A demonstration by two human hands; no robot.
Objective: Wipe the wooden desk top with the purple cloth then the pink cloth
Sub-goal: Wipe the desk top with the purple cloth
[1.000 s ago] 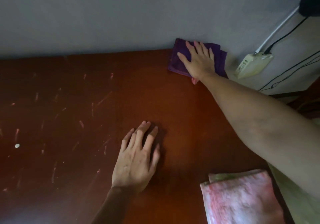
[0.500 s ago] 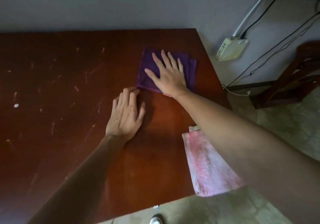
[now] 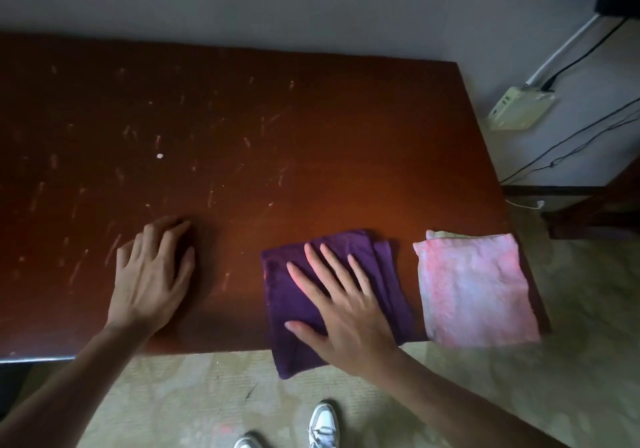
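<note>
Head view: R hand (image 3: 346, 312) spread flat on purple cloth (image 3: 298, 295).
Cloth folded, overhangs desk (image 3: 311, 136) edge; pink cloth (image 3: 474, 288) at 3 o'clock; L hand (image 3: 152, 274) flat.

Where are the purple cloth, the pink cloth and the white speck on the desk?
purple cloth (image 3: 298, 312): head view, its left half.
pink cloth (image 3: 474, 288): head view, its middle.
white speck (image 3: 159, 156): head view, whole speck.

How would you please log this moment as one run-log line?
stage: purple wipe | right hand flat on purple cloth, overhanging near desk edge | left hand flat on desk | pink cloth untouched
</note>
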